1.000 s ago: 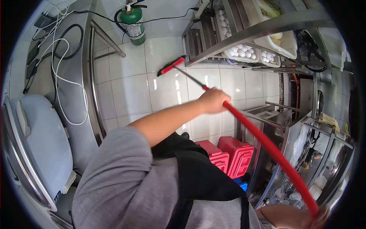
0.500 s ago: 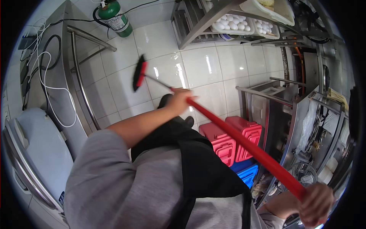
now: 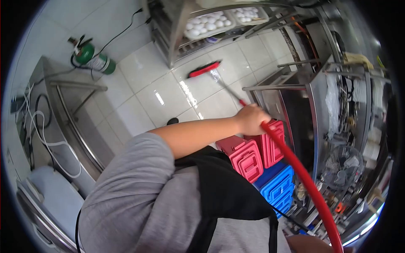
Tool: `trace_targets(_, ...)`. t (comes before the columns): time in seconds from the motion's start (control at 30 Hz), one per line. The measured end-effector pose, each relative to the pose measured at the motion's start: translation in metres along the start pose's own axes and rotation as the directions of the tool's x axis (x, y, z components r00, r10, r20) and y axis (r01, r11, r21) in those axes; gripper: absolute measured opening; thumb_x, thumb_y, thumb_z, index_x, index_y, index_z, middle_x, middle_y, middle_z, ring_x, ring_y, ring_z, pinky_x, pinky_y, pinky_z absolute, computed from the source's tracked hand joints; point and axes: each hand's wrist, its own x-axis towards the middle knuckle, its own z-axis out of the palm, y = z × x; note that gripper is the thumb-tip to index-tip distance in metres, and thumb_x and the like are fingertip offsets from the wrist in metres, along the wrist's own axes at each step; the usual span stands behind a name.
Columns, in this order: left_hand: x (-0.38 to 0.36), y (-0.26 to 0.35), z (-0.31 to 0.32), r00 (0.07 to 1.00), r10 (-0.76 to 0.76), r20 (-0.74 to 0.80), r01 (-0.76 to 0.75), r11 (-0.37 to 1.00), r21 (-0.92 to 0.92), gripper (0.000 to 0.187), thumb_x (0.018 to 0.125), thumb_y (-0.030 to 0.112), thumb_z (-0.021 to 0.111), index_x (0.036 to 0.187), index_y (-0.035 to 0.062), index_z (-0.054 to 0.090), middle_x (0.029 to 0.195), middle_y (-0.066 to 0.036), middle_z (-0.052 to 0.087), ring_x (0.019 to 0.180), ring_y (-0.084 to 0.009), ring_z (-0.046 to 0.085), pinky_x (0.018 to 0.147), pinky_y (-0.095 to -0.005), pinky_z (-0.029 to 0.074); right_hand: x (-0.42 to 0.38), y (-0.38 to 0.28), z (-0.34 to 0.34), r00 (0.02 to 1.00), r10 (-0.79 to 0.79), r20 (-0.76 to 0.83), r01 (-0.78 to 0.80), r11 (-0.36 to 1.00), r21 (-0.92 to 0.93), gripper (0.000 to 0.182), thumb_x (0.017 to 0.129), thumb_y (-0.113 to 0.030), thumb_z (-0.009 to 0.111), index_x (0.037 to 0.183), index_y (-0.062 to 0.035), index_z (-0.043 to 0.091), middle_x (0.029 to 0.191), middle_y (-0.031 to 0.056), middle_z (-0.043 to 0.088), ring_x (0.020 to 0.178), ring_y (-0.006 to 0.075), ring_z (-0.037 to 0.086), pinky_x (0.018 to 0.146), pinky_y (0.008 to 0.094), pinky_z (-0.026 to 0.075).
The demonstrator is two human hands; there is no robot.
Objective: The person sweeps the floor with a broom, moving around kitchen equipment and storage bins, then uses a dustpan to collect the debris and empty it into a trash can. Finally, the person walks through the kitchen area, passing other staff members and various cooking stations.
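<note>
My left hand [image 3: 252,119] is wrapped round the red handle [image 3: 307,179] of a broom, near the handle's forward end. The handle runs from that grip down to the lower right edge of the view. Beyond my hand a thinner grey shaft leads to the red and black broom head [image 3: 204,69], which lies on the white tiled floor [image 3: 145,95] in front of the metal rack. My right hand is out of the frame; only a bit of skin of that arm shows at the bottom edge.
Red bins [image 3: 249,162] and blue bins [image 3: 276,185] stand right of my body. Metal shelving [image 3: 314,122] with a fan [image 3: 341,166] lines the right side. Trays of eggs [image 3: 206,25] sit on the rack ahead. A green extinguisher [image 3: 95,59] and steel table [image 3: 63,109] are left.
The broom head has swept to the right and farther forward across the floor. My left hand has moved right with the handle. My right hand has dropped out of view, and the camera view has shifted.
</note>
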Motion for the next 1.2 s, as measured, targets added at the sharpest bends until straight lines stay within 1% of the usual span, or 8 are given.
trace_targets(0.13,-0.05,-0.119,0.048,0.894,-0.148,0.423,0.136,0.989,0.059,0.029,0.084,0.033,0.063,0.064,0.0124,0.058,0.064,-0.011,0.06,0.068,-0.0319,0.061,0.076,-0.0412,0.045,-0.096,0.072,-0.006,0.75,-0.032,-0.661,-0.132,0.972,-0.197,0.037,0.097,-0.035,0.047,0.068,-0.0149,0.038,0.051,-0.0068,0.031,0.043,0.008,0.03,0.044,0.026,0.031)
trace_targets(0.2,-0.032,-0.158,0.056,0.896,-0.085,0.435,0.058,0.995,0.075,0.02,0.083,0.024,0.063,0.067,0.012,0.059,0.07,-0.011,0.061,0.075,-0.0329,0.06,0.075,-0.0409,0.046,-0.128,0.087,-0.009,0.752,-0.044,-0.658,-0.157,0.957,-0.244,0.032,0.089,-0.016,0.061,0.066,-0.0151,0.038,0.045,-0.0048,0.043,0.037,0.0039,0.038,0.041,0.0205,0.031)
trace_targets(0.33,0.065,-0.232,0.067,0.991,-0.123,0.051,0.095,0.919,0.383,0.02,0.074,0.015,0.072,0.071,0.0069,0.054,0.078,-0.012,0.058,0.082,-0.0358,0.054,0.076,-0.0413,0.045,-0.206,0.164,-0.039,0.774,0.094,-0.626,-0.371,0.869,-0.328,0.042,0.088,-0.046,0.061,0.075,-0.014,0.038,0.062,-0.001,0.046,0.055,0.0143,0.046,0.06,0.0341,0.042)
trace_targets(0.43,0.125,-0.209,0.101,0.968,-0.069,0.242,0.031,0.987,0.155,0.026,0.076,0.02,0.073,0.075,0.0064,0.051,0.083,-0.012,0.054,0.083,-0.0339,0.051,0.076,-0.0423,0.043,-0.235,0.159,-0.093,0.589,0.102,-0.802,-0.511,0.815,-0.272,0.047,0.081,-0.054,0.065,0.078,-0.0147,0.04,0.065,-0.0001,0.044,0.068,0.0157,0.048,0.085,0.0445,0.045)
trace_targets(0.6,0.06,-0.16,0.206,0.939,-0.071,0.335,0.01,0.983,0.182,0.027,0.069,0.015,0.073,0.089,0.0097,0.055,0.095,-0.009,0.054,0.103,-0.0306,0.048,0.093,-0.045,0.035,-0.31,0.084,-0.199,0.143,-0.051,-0.988,-0.43,0.896,-0.109,0.025,0.1,-0.026,0.047,0.08,-0.0135,0.039,0.067,-0.0033,0.03,0.064,0.0086,0.034,0.075,0.0303,0.04)
trace_targets(0.77,-0.058,-0.269,0.221,0.711,-0.345,0.613,0.097,0.911,0.4,0.023,0.069,0.025,0.076,0.084,0.0113,0.063,0.091,-0.007,0.063,0.097,-0.0291,0.058,0.087,-0.0449,0.038,-0.489,0.16,-0.168,-0.455,0.146,-0.878,-0.474,0.795,0.378,0.031,0.097,-0.031,0.052,0.073,-0.0106,0.049,0.065,-0.0004,0.047,0.07,0.015,0.048,0.074,0.0342,0.043)
trace_targets(0.87,-0.075,-0.347,0.199,0.43,-0.528,0.732,-0.053,0.795,0.604,0.018,0.074,0.028,0.073,0.084,0.015,0.066,0.093,-0.003,0.061,0.105,-0.027,0.053,0.091,-0.0463,0.036,-0.55,0.254,-0.109,-0.724,0.263,-0.638,-0.122,0.861,0.493,0.028,0.096,-0.03,0.053,0.076,-0.0114,0.049,0.066,0.0021,0.05,0.074,0.0177,0.052,0.091,0.0432,0.046)
trace_targets(1.2,-0.078,-0.449,0.214,0.3,-0.454,0.839,-0.269,0.804,0.531,0.03,0.077,0.017,0.068,0.107,0.0188,0.061,0.115,-0.001,0.052,0.12,-0.0238,0.045,0.108,-0.0645,0.019,-0.689,0.348,0.009,-0.812,0.253,-0.527,0.02,0.913,0.407,0.036,0.096,-0.035,0.052,0.071,-0.0098,0.048,0.063,0.0034,0.051,0.076,0.0214,0.055,0.1,0.0539,0.043)
